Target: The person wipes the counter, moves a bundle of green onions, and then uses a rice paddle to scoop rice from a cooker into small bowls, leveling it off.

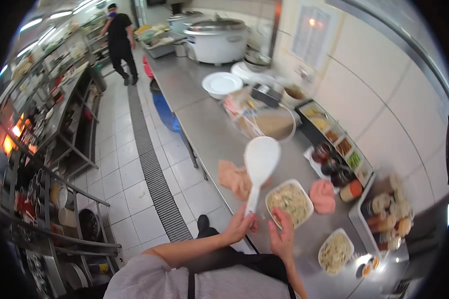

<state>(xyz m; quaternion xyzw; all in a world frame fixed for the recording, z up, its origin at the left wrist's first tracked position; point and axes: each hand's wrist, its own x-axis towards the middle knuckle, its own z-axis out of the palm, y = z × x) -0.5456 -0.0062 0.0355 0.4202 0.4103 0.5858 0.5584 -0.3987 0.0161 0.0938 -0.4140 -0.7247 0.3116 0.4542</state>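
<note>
My left hand [240, 226] is closed round the handle of a white rice paddle [262, 158], whose broad blade points up and away from me. Bare and holding nothing visible, my right hand [282, 236] has its fingers apart at the near edge of a white bowl of rice [290, 200]. A second white bowl of rice [336, 252] stands nearer me on the right. Beside the first bowl lie a peach cloth [234, 180] on its left and a pink cloth [323, 196] on its right.
On the steel counter [194, 112] are a rice cooker [217, 42], white plates [222, 83], a topping tray [338, 144] and a basket of spice jars [384, 214]. A person in black [119, 40] is in the aisle. Flames [16, 130] show at the left.
</note>
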